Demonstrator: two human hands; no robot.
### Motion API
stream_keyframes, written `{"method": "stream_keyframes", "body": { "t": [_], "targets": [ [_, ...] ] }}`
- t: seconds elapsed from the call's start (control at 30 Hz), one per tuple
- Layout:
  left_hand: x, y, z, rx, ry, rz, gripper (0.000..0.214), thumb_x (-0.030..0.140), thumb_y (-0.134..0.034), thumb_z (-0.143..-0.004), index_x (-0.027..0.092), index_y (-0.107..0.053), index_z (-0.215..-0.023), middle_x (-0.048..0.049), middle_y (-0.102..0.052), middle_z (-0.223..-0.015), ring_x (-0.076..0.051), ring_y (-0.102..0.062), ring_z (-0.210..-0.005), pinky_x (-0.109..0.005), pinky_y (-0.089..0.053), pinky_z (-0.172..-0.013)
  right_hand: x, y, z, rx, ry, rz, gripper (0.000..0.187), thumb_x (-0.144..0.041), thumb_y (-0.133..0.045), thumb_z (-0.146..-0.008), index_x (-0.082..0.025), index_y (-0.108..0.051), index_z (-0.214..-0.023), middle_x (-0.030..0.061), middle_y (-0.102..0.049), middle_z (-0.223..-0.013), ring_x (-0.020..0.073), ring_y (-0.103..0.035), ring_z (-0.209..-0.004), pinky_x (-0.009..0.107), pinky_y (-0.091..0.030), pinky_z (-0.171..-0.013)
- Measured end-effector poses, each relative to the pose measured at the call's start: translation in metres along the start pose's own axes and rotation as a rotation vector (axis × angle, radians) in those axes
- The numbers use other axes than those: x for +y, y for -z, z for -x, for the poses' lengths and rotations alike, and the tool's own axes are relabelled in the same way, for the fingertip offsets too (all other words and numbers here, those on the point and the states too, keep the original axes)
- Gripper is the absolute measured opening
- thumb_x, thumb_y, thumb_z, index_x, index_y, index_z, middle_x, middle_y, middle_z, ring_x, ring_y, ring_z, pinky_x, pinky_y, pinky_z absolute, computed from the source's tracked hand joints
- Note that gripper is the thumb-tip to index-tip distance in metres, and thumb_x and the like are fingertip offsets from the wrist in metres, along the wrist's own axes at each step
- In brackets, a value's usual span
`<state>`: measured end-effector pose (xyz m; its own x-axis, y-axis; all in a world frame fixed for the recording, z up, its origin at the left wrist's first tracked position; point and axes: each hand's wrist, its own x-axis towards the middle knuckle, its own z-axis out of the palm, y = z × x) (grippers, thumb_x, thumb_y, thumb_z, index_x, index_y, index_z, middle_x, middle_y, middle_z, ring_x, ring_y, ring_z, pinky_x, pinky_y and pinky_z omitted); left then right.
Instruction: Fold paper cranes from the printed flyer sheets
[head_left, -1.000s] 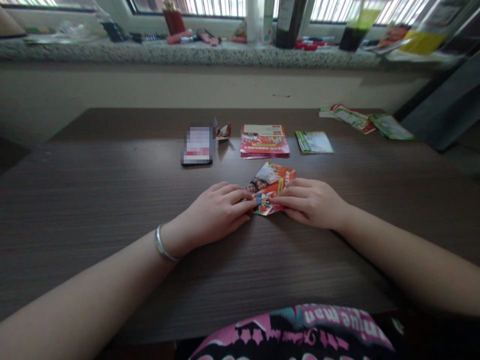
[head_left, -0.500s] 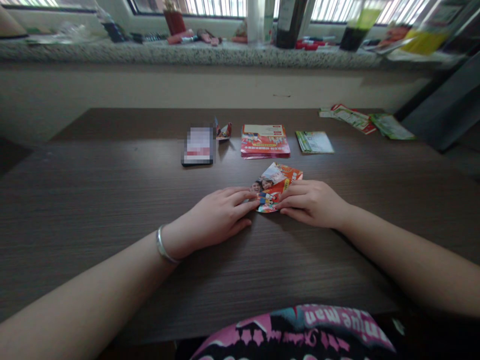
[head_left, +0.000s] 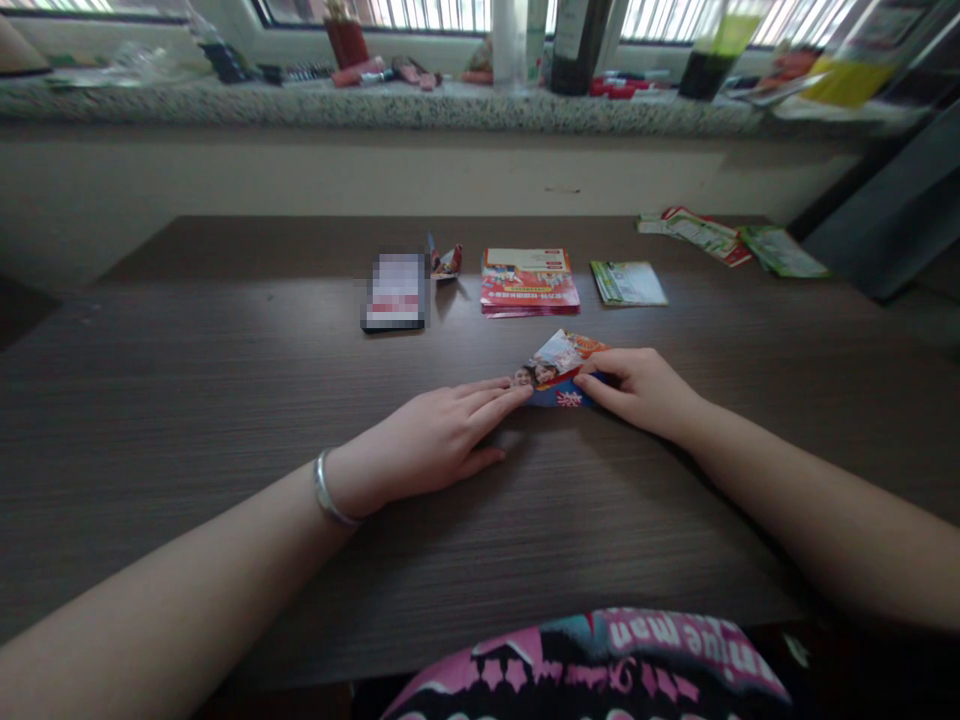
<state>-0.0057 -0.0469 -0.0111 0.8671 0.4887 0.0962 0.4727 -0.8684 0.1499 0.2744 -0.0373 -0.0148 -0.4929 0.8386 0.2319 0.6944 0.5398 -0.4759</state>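
A printed paper sheet (head_left: 556, 352), folded to a point at the top, lies on the table between my hands. Its upper part shows a photo and orange print. Along its near edge runs a blue strip with a pink mark. My left hand (head_left: 450, 432) lies flat with fingers stretched out, the fingertips pressing on the sheet's left corner. At the right side, my right hand (head_left: 639, 392) pinches the paper between thumb and fingers, covering that corner.
Behind the sheet stand a phone-like device (head_left: 394, 292) with a pixelated screen, a small folded paper piece (head_left: 448, 262), a stack of red leaflets (head_left: 529, 284) and a stack of green-white cards (head_left: 630, 284). More leaflets (head_left: 709, 236) lie at the back right. Bottles and pens line the windowsill (head_left: 450, 112).
The near part of the sheet has been folded up, and a blue strip now shows along that edge. My right hand has moved slightly up; my left fingertips have slid a little right.
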Motion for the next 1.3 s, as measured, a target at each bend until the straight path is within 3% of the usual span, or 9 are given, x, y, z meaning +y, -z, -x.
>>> {"method": "stream_keyframes", "body": {
  "t": [0.17,0.4,0.6,0.83,1.03,1.3],
  "targets": [
    [0.001,-0.001,0.0,-0.022,-0.017,-0.016,0.065,0.035,-0.054,-0.092,0.013,-0.03,-0.148,-0.0126,-0.04,-0.151,-0.022,-0.041,-0.137,-0.035,-0.038,-0.113,-0.001,-0.002,-0.003,0.036,-0.084,0.093,0.02,-0.032,-0.054,-0.089,-0.02,-0.07,-0.087,0.0033,-0.073,-0.085,0.0175,-0.064,-0.073,0.027,-0.044,-0.066],
    [0.002,-0.002,-0.002,-0.014,-0.005,-0.017,0.059,0.036,-0.05,-0.094,0.016,-0.034,-0.147,-0.0115,-0.039,-0.152,-0.023,-0.041,-0.137,-0.037,-0.038,-0.113,-0.003,-0.006,-0.006,0.054,-0.061,0.251,0.013,-0.029,-0.056,-0.088,-0.02,-0.064,-0.083,0.0054,-0.071,-0.085,0.0185,-0.062,-0.075,0.028,-0.043,-0.065],
    [0.004,-0.001,-0.003,0.014,0.017,0.004,0.051,0.031,-0.05,-0.093,0.015,-0.043,-0.141,-0.0118,-0.045,-0.147,-0.023,-0.046,-0.133,-0.038,-0.04,-0.112,-0.003,-0.008,-0.006,0.034,-0.128,0.386,0.016,-0.035,-0.054,-0.089,-0.021,-0.064,-0.09,0.0057,-0.071,-0.092,0.02,-0.063,-0.077,0.029,-0.04,-0.059],
    [0.005,-0.002,-0.004,0.002,0.025,-0.04,0.059,0.032,-0.05,-0.093,0.01,-0.034,-0.146,-0.0149,-0.046,-0.146,-0.023,-0.047,-0.132,-0.035,-0.041,-0.111,-0.002,-0.005,-0.006,-0.001,-0.211,0.362,0.021,-0.039,-0.052,-0.089,-0.022,-0.064,-0.089,0.0042,-0.072,-0.085,0.0203,-0.063,-0.072,0.029,-0.038,-0.058],
    [0.003,-0.005,-0.003,0.014,-0.007,-0.036,0.052,0.032,-0.046,-0.095,0.014,-0.039,-0.144,-0.011,-0.046,-0.146,-0.022,-0.045,-0.133,-0.036,-0.04,-0.112,0.001,-0.001,-0.007,-0.051,-0.237,0.317,0.021,-0.039,-0.052,-0.089,-0.022,-0.064,-0.088,0.0041,-0.071,-0.082,0.0191,-0.062,-0.069,0.028,-0.039,-0.058],
    [0.003,-0.001,-0.001,-0.052,-0.051,0.019,0.066,0.042,-0.054,-0.091,0.013,-0.034,-0.147,-0.0136,-0.039,-0.151,-0.025,-0.039,-0.138,-0.04,-0.037,-0.113,0.003,0.011,-0.01,-0.195,-0.246,0.311,0.021,-0.038,-0.049,-0.09,-0.023,-0.063,-0.095,0.0061,-0.072,-0.093,0.0213,-0.065,-0.08,0.028,-0.04,-0.064]
  ]
}}
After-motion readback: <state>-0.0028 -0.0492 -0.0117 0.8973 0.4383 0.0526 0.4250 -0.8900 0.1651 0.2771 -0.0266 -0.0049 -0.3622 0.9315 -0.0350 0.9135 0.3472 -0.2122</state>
